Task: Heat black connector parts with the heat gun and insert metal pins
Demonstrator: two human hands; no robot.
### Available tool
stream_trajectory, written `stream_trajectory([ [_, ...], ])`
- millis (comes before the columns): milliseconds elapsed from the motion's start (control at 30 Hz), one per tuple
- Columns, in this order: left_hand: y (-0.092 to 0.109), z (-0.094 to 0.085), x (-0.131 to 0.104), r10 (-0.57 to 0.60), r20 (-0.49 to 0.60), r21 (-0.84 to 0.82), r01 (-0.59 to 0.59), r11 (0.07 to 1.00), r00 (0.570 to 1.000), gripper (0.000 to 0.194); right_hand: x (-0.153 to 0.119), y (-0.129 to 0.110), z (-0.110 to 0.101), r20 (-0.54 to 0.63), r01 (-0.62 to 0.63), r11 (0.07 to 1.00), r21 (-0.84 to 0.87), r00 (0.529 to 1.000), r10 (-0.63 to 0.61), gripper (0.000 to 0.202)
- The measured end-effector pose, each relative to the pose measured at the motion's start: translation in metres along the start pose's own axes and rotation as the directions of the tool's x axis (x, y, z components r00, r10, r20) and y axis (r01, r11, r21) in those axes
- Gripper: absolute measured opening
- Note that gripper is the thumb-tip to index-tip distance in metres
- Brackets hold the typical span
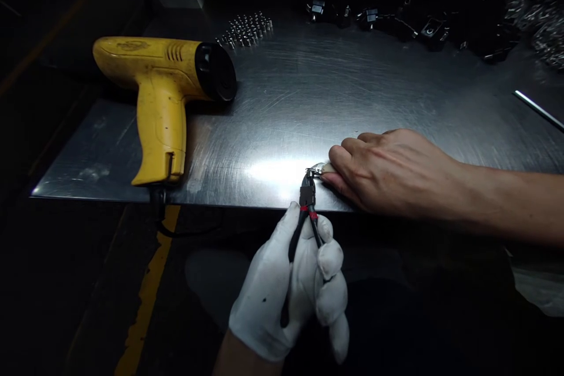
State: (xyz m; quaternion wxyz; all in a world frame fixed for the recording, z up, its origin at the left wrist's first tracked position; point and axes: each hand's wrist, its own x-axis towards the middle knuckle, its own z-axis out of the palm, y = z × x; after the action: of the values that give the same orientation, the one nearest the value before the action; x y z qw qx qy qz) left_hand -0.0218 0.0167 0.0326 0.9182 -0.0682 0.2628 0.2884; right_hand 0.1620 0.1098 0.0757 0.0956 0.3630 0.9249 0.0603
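Observation:
My left hand (282, 288), in a white glove, is palm up just off the table's near edge. Its fingers are closed around the black handles of a pair of cutting pliers (307, 195) with red bands below the joint. The plier jaws point away from me and meet a small shiny metal piece (317, 168). That piece sticks out from the fingertips of my bare right hand (379, 167), which is closed on it and rests at the table edge, back upward. My fingers hide most of the piece, so its kind cannot be made out.
A yellow heat gun (161, 106) lies at the left of the metal table (282, 111), its cord dropping over the edge. Several small metal fittings (247, 30) stand at the back. Dark parts (434, 29), a heap of shiny pieces (549, 35) and a metal rod (540, 108) lie right.

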Motion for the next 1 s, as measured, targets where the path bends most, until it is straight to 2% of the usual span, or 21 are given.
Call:
stream_trajectory([
  [200,0.003,0.008,-0.003,0.022,-0.178,0.135,0.002,0.991,0.984,0.056,0.003,0.001,-0.003,0.005,-0.006,1.000,-0.020,1.000,0.006,0.045],
  [367,0.002,0.013,-0.004,0.056,-0.264,0.214,0.002,0.977,0.963,0.053,0.009,0.002,-0.006,-0.001,0.031,0.999,-0.021,1.000,-0.031,0.044],
  [467,0.001,0.013,-0.003,0.090,-0.265,0.256,-0.020,0.966,0.960,0.052,0.013,0.007,-0.011,0.040,0.026,0.998,0.059,0.999,-0.028,0.044],
  [600,0.001,0.010,-0.001,0.108,-0.269,0.287,-0.028,0.957,0.957,0.053,0.017,0.020,-0.017,0.122,-0.080,0.957,0.280,0.991,0.047,0.044],
  [667,0.002,0.008,0.000,0.107,-0.265,0.290,-0.027,0.957,0.958,0.053,0.017,0.025,-0.018,0.144,-0.113,0.885,0.452,0.988,0.052,0.037],
  [767,0.003,0.005,0.002,0.101,-0.242,0.282,-0.030,0.959,0.965,0.053,0.017,0.028,-0.018,0.106,-0.077,0.752,0.655,0.994,0.009,0.017],
  [900,0.003,0.002,0.001,0.096,-0.238,0.281,-0.026,0.959,0.966,0.054,0.021,0.025,-0.017,0.078,-0.014,0.752,0.659,0.996,-0.049,0.017],
  [1000,0.003,0.000,0.001,0.090,-0.231,0.300,-0.017,0.954,0.969,0.053,0.026,0.025,-0.016,0.108,-0.031,0.761,0.648,0.993,-0.052,0.022],
])
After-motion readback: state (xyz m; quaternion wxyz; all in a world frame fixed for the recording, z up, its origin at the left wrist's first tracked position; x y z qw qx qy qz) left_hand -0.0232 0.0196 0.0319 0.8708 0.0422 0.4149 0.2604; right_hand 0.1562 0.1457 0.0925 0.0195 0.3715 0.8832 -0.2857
